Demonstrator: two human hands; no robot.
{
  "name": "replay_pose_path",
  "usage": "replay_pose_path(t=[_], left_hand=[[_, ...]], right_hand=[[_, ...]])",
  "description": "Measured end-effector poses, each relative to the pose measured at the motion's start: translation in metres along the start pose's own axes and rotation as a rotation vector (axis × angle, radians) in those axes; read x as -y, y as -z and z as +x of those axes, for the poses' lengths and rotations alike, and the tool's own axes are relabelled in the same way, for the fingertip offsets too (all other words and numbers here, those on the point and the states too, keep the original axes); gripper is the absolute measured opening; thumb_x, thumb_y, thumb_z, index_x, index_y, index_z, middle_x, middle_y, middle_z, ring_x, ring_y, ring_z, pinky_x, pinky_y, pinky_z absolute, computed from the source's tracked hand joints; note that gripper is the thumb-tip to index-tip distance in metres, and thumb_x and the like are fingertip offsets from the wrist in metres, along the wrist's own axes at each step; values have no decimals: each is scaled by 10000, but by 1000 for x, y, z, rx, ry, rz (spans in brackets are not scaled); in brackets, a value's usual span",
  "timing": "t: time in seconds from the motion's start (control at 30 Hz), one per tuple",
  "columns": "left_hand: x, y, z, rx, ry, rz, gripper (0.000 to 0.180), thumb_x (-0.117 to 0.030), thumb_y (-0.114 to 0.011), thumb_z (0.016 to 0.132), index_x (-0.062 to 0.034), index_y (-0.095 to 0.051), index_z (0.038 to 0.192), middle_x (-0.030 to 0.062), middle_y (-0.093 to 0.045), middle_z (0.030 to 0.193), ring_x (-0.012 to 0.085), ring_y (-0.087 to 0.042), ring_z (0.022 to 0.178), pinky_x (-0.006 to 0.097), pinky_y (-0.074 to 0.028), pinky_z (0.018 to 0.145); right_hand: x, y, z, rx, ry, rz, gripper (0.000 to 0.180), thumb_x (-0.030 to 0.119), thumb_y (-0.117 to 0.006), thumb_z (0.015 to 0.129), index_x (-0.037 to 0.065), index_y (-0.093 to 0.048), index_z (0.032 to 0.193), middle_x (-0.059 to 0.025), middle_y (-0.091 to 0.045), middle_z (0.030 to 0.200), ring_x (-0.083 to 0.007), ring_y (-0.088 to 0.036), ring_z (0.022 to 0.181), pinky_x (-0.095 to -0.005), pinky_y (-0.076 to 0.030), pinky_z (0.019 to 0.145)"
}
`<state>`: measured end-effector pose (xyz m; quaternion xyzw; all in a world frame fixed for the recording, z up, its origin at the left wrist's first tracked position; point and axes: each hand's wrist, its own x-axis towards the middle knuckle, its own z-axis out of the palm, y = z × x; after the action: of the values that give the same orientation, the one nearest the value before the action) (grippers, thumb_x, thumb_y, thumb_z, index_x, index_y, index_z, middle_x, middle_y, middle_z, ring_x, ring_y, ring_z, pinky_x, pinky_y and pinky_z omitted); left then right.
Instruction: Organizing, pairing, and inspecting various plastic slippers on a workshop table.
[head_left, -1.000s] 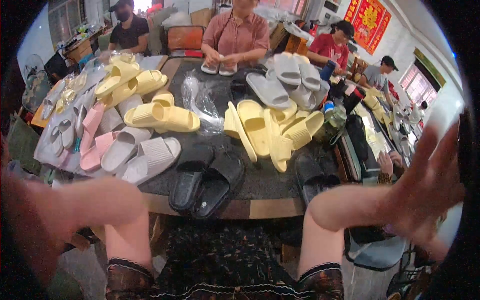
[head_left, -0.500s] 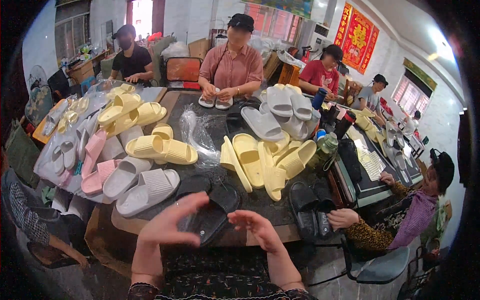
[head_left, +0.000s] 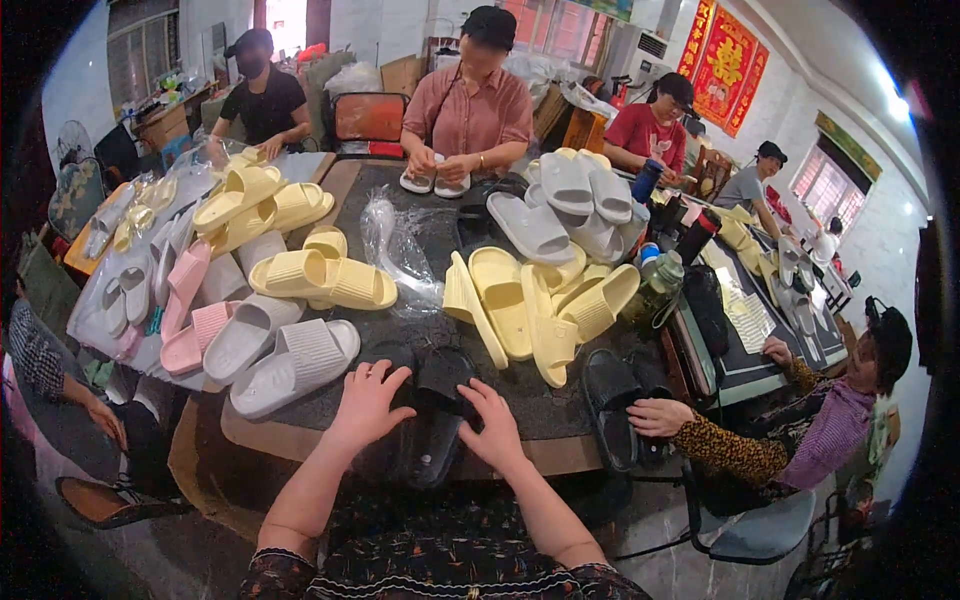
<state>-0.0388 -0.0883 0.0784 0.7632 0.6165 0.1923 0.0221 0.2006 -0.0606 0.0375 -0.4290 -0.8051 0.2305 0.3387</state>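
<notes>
Two black slippers lie side by side at the table's near edge, toes away from me. The right black slipper (head_left: 438, 440) shows its strap and heel; the left black slipper (head_left: 392, 353) is mostly covered. Against the left one rests my left hand (head_left: 368, 402), thumb spread from its fingers. My right hand (head_left: 492, 425) touches the outer side of the right slipper with its fingers apart. Neither hand visibly closes round a slipper. Just beyond are yellow slippers (head_left: 500, 310) in a heap, and a grey slipper (head_left: 300, 365) lies to the left.
Pink slippers (head_left: 190, 335) and more grey and yellow ones cover the table's left side. Clear plastic wrap (head_left: 400, 265) lies mid-table. On my right, a co-worker's hand (head_left: 660, 417) touches another black pair (head_left: 610, 400). A green bottle (head_left: 662, 280) stands beyond. Other people sit around the tables.
Both my hands have come down from the air onto the sides of the black slippers. The slippers now lie closer together and more nearly parallel. The co-worker's hand stays at the other black pair.
</notes>
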Motion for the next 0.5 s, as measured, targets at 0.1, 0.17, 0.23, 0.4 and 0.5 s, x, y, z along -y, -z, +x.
replay_pose_path(t=[0.1,0.17,0.23,0.4,0.5], left_hand=[[-12,10,-7,31,-40,-45,618,-417,-768,700,-143,-558,1213,141,-504,1224,337,-471,1103,457,-419,892],[-8,11,-5,34,-30,-93,608,-424,-766,703,-132,-569,1199,139,-517,1201,333,-475,1094,444,-424,889],[-3,19,7,41,-12,-216,583,-420,-751,729,-96,-579,1182,143,-554,1128,344,-502,1061,418,-436,894],[41,-5,44,-7,67,-321,527,-375,-715,773,-40,-575,1155,184,-567,1160,341,-534,1089,420,-442,915],[44,-18,69,271,162,-313,513,-363,-696,789,-51,-582,1179,171,-601,1092,341,-585,996,402,-473,858]], right_hand=[[-14,4,4,-14,34,-10,576,61,-608,733,155,-525,1295,-113,-484,1343,-327,-486,1180,-415,-419,994],[-18,2,2,-21,54,28,562,42,-591,731,140,-537,1282,-114,-501,1325,-332,-491,1171,-415,-421,992],[-20,-2,1,-119,117,14,552,29,-578,724,125,-550,1267,-114,-512,1315,-333,-500,1149,-416,-422,985],[-21,-6,-1,-167,115,78,524,-10,-545,696,51,-577,1216,-144,-552,1271,-333,-523,1122,-409,-395,998],[-18,-6,-2,-179,110,70,508,-20,-539,696,46,-587,1197,-145,-562,1255,-334,-532,1112,-405,-408,984]])
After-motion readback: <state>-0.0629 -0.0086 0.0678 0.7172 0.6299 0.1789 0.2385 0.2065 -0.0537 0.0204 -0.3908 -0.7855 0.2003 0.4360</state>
